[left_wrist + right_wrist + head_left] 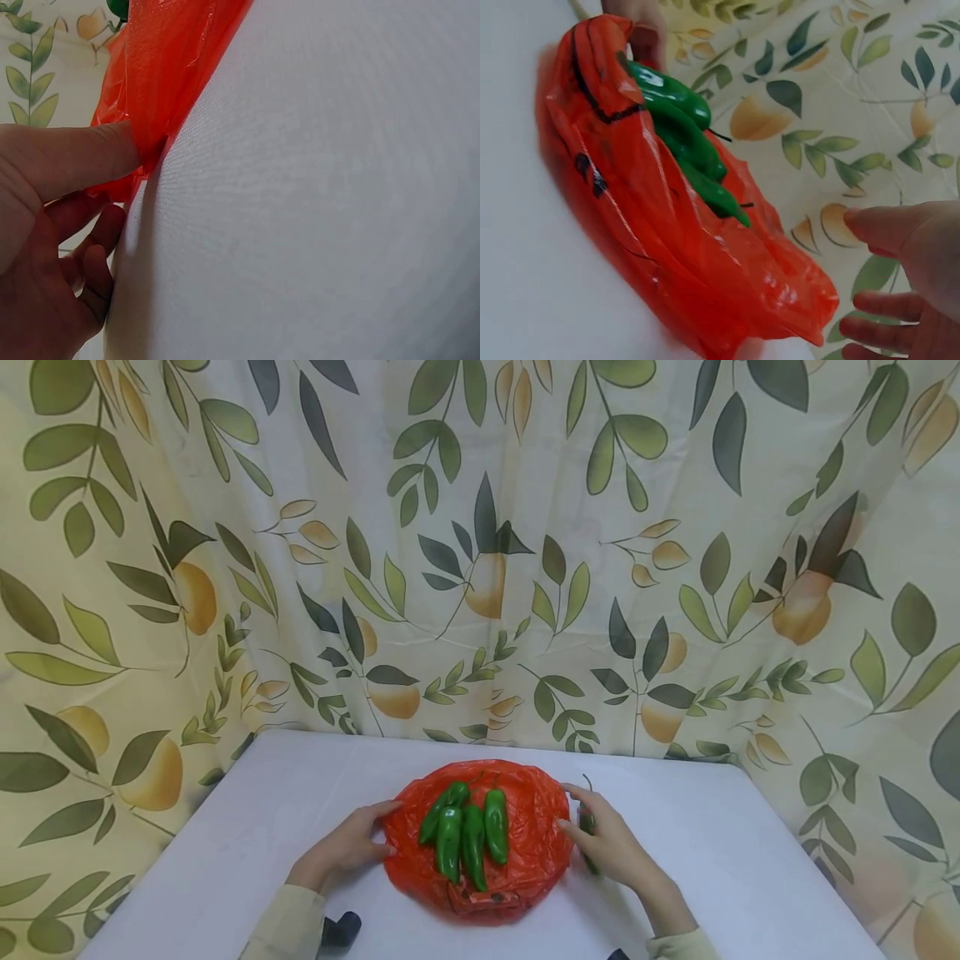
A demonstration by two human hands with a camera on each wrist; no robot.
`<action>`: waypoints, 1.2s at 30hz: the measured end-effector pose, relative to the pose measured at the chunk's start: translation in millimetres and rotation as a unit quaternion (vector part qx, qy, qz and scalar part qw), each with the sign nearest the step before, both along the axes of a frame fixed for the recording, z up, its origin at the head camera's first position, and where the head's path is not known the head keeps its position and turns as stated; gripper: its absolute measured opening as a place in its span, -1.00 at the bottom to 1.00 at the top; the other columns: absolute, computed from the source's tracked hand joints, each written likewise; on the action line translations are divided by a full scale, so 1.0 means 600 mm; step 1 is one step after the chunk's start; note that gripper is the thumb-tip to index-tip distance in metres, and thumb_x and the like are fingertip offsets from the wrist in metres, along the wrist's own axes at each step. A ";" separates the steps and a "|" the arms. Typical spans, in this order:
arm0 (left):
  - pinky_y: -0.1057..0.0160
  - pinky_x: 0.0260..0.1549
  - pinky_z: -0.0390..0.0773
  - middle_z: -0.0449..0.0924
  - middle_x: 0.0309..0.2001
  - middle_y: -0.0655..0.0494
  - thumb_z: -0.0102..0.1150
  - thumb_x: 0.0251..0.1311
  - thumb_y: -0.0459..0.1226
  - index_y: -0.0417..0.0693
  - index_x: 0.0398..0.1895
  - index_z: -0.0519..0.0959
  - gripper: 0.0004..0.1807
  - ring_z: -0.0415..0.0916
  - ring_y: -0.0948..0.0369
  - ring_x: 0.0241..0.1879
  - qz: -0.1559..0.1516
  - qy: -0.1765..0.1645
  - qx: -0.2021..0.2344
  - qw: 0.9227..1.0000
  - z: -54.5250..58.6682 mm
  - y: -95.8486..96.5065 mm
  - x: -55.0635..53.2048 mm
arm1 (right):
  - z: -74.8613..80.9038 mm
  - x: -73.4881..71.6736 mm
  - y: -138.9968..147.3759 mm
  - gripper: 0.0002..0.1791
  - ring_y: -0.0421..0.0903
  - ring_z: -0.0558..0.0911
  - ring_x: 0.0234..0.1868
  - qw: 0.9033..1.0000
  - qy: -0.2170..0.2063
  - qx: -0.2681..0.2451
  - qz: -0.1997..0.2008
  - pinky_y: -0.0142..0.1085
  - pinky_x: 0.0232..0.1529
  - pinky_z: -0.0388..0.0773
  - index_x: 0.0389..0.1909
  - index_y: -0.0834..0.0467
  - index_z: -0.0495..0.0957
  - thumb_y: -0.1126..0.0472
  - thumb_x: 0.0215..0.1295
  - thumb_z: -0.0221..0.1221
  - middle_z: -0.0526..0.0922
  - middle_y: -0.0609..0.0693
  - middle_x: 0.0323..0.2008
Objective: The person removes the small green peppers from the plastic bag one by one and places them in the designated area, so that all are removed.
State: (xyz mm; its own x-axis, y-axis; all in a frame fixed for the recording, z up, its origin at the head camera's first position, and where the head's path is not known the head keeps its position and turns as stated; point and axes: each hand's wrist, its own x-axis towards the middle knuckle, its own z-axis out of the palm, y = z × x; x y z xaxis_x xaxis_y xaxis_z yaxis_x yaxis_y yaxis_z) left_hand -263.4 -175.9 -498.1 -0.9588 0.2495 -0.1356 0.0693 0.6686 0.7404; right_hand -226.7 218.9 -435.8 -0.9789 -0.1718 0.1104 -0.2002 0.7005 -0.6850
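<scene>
A red plastic bag lies spread in a round shape on the table, with several green peppers grouped on its middle and left part. At the bag's left edge, my left hand pinches the plastic; the left wrist view shows the thumb on top and fingers behind. My right hand is at the right edge, fingers spread. In the right wrist view its fingers are loosely extended, with nothing between them, beside the bag. Another green pepper lies right of the bag, partly hidden by my right hand.
The white table runs back to a leaf-and-fruit patterned curtain, which also hangs along both sides. A black device sits by my left wrist, and another black piece shows near my right wrist.
</scene>
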 end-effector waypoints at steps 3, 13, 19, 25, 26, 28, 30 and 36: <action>-0.27 0.38 0.37 0.39 0.46 0.01 0.45 0.07 -0.34 0.10 0.47 0.38 -0.17 0.26 -0.13 0.49 -0.004 0.004 0.004 1.000 0.003 0.001 0.001 | -0.002 -0.002 -0.014 -0.36 0.13 0.54 0.13 1.000 0.013 -0.006 0.011 -0.01 0.07 0.67 0.44 0.11 0.36 0.18 0.36 0.27 0.51 0.20 0.28; -0.25 0.36 0.41 0.40 0.45 0.03 0.45 0.07 -0.35 0.13 0.47 0.39 -0.17 0.26 -0.12 0.48 0.005 0.006 -0.001 1.000 0.017 0.002 0.004 | -0.008 -0.003 -0.073 -0.41 0.18 0.48 0.32 0.998 0.023 -0.042 0.040 0.17 0.27 0.56 0.39 0.01 0.40 0.21 0.36 0.27 0.49 0.13 0.33; -0.25 0.36 0.40 0.40 0.45 0.02 0.45 0.07 -0.37 0.11 0.47 0.39 -0.18 0.26 -0.12 0.49 0.006 0.004 -0.003 1.000 0.016 0.002 0.002 | -0.023 -0.005 -0.104 -0.41 0.15 0.48 0.33 0.996 0.021 -0.059 0.064 0.20 0.32 0.49 0.41 -0.01 0.39 0.21 0.38 0.26 0.49 0.09 0.33; -0.26 0.36 0.40 0.41 0.44 0.01 0.45 0.07 -0.36 0.11 0.46 0.40 -0.18 0.27 -0.12 0.48 0.002 0.008 -0.004 1.000 0.011 0.002 0.000 | -0.041 -0.009 -0.107 -0.41 0.15 0.46 0.38 0.996 0.013 -0.059 0.060 0.25 0.34 0.45 0.41 0.01 0.39 0.23 0.39 0.24 0.48 0.07 0.35; -0.26 0.36 0.39 0.42 0.44 0.01 0.45 0.07 -0.36 0.11 0.46 0.40 -0.18 0.27 -0.12 0.48 0.002 0.009 -0.004 1.000 0.011 0.002 0.000 | -0.043 -0.009 -0.107 -0.42 0.16 0.47 0.36 0.996 0.012 -0.060 0.061 0.24 0.34 0.46 0.41 0.01 0.39 0.25 0.39 0.23 0.47 0.08 0.35; -0.26 0.37 0.39 0.42 0.44 0.02 0.45 0.07 -0.36 0.11 0.46 0.40 -0.18 0.28 -0.11 0.48 0.002 0.009 -0.004 1.000 0.010 0.003 0.001 | -0.048 -0.010 -0.107 -0.43 0.16 0.48 0.35 0.996 0.010 -0.057 0.063 0.22 0.34 0.46 0.41 0.01 0.40 0.25 0.40 0.22 0.47 0.08 0.35; -0.26 0.37 0.39 0.42 0.43 0.02 0.45 0.07 -0.37 0.11 0.46 0.40 -0.18 0.28 -0.12 0.48 0.001 0.008 -0.001 1.000 0.009 0.003 0.002 | -0.052 -0.009 -0.109 -0.43 0.17 0.49 0.34 0.997 0.007 -0.048 0.064 0.23 0.33 0.48 0.41 0.01 0.39 0.25 0.40 0.22 0.45 0.10 0.35; -0.26 0.37 0.39 0.41 0.45 0.02 0.43 0.09 -0.37 0.11 0.46 0.39 -0.19 0.26 -0.12 0.49 -0.004 0.004 0.006 1.000 0.008 0.005 0.006 | -0.064 -0.005 -0.112 -0.39 0.25 0.42 0.41 0.997 -0.009 -0.014 0.076 0.32 0.33 0.41 0.46 -0.05 0.35 0.19 0.41 0.22 0.35 0.17 0.41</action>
State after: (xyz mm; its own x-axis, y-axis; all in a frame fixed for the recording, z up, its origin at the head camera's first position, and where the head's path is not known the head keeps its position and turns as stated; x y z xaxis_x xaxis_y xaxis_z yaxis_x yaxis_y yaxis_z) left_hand -260.0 -173.0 -493.4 -0.9578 0.2584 -0.1255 0.0801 0.6597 0.7473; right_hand -229.9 152.0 -474.2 -0.9437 -0.3153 0.1006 -0.2906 0.6441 -0.7076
